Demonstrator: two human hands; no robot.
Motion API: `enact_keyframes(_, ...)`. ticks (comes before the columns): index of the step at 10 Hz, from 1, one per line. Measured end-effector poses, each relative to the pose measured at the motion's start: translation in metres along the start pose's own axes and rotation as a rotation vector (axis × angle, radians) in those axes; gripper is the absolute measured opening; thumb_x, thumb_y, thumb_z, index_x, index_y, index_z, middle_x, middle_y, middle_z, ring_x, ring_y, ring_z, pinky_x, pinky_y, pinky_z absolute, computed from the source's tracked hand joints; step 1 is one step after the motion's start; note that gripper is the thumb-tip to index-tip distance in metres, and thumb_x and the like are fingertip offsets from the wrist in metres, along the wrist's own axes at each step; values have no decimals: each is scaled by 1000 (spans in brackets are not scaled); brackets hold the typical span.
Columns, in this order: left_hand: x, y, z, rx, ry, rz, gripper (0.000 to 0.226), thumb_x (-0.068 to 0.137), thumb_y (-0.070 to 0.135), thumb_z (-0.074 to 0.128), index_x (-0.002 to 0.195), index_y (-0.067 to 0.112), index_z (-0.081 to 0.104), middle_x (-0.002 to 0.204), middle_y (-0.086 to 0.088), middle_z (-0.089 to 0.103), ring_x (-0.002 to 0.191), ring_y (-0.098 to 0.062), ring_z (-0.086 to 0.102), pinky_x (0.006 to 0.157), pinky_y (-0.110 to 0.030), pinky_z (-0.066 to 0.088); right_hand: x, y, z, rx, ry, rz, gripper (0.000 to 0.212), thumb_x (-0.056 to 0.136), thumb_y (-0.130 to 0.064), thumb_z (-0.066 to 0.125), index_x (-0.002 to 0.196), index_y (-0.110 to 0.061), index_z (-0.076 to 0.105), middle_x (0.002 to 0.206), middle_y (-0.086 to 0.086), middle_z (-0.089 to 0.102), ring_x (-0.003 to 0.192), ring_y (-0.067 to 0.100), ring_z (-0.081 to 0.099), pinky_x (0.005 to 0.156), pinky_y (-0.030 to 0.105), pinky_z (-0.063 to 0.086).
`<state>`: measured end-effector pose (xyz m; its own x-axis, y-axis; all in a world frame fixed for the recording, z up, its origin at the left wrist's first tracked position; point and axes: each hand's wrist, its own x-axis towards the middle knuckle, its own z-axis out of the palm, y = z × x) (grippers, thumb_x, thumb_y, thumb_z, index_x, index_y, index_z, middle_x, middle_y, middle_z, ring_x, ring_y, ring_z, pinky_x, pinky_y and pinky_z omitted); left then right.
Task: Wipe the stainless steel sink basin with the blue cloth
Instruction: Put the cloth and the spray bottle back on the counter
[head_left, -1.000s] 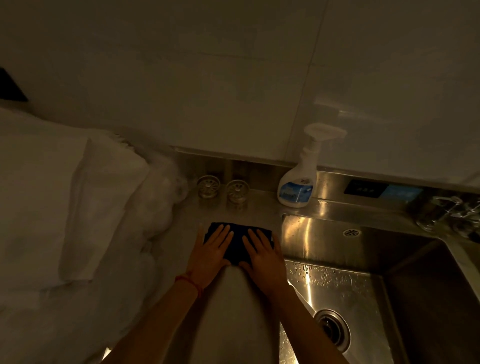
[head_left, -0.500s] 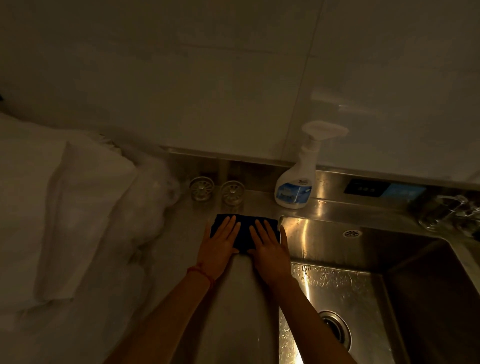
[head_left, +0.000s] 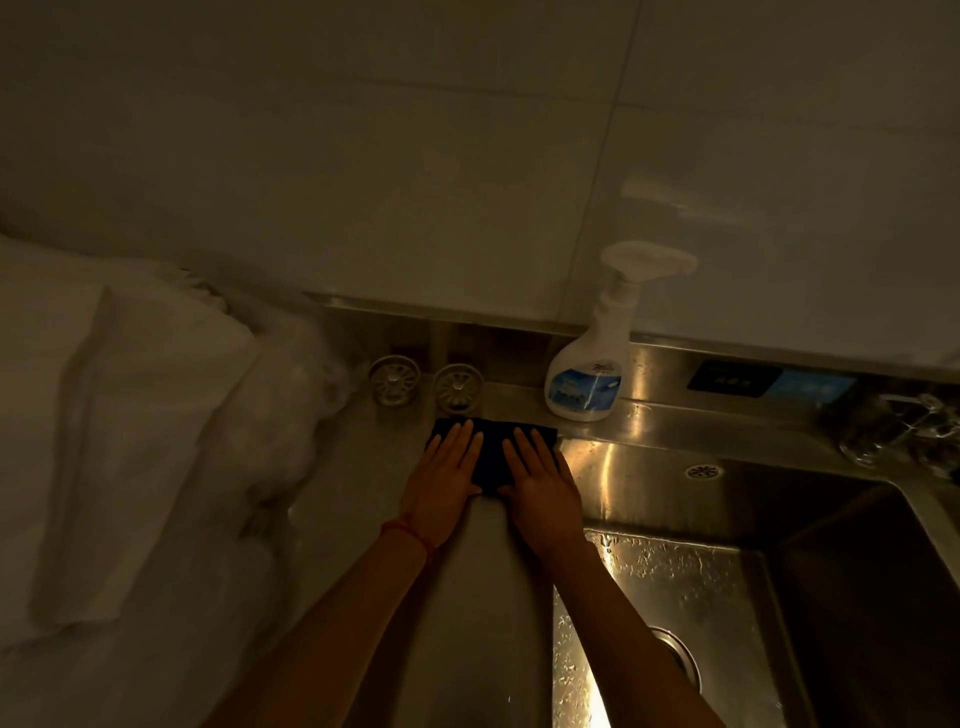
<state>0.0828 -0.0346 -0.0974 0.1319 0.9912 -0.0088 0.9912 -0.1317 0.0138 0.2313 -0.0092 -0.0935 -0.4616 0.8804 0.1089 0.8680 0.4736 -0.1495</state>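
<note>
1. Cloth (head_left: 491, 454): dark blue, folded, laid flat on the worktop (head_left: 363, 519) near its back edge, just left of the sink's back-left corner.
2. Left hand (head_left: 444, 480): pressed flat on the cloth's left half, fingers straight and close together; a red cord (head_left: 410, 535) is worn at the wrist.
3. Right hand (head_left: 543, 483): pressed flat on the cloth's right half, fingers straight, slightly spread.
4. Sink (head_left: 649, 488): steel basin at the worktop's right; water drops are seen on its floor, and the drain (head_left: 678, 657) is partly hidden by the right forearm.
5. Bottle (head_left: 592, 374): white sprayer, stood upright on the back ledge, behind the cloth and to its right.
6. Two strainers (head_left: 395, 379): placed side by side at the back edge, just behind the cloth.
7. White fabric (head_left: 104, 441): heaped at the worktop's left end.
</note>
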Motion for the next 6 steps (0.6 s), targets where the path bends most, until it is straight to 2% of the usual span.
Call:
enact_keyframes(1, 1, 0, 0, -8, -13, -5, 89, 26, 37, 97, 106, 5, 74, 112, -13, 71, 100, -24, 71, 76, -40, 57, 0, 1, 1, 21, -6, -3, 72, 45, -27, 93, 110, -7, 68, 115, 14, 66, 107, 32, 61, 83, 49, 48)
enact_keyframes(2, 0, 0, 1, -38, -21, -22, 89, 26, 35, 97, 106, 4, 74, 112, -14, 71, 100, -26, 70, 76, -41, 57, 1, 1, 0, 39, -19, 2, 71, 54, -26, 89, 117, -5, 63, 123, 16, 61, 115, 33, 55, 91, 49, 42)
enact_keyframes(3, -2, 4, -10, -38, -10, -61, 90, 61, 34, 88, 135, -2, 51, 141, -22, 48, 129, -31, 50, 105, -38, 41, 0, 0, -10, 56, -80, -14, 64, 90, -27, 58, 144, -10, 29, 153, 12, 21, 142, 28, 13, 113, 38, 7)
enact_keyframes(4, -6, 6, -15, -34, -127, -81, 74, 100, 33, 44, 153, 9, -2, 161, -10, -8, 149, -23, -5, 120, -32, -4, -1, 0, -18, 40, -138, -10, 62, 98, -31, 42, 149, -17, 11, 157, 4, 2, 143, 19, -5, 113, 34, -4)
enact_keyframes(6, -16, 16, -35, -142, -131, -130, 66, 102, 37, 36, 154, 15, 0, 161, -6, -9, 149, -20, -9, 120, -35, -2, -13, -4, -33, 104, -142, 60, 55, 99, -32, 38, 148, -17, 19, 156, 6, 10, 143, 20, 2, 113, 34, 1)
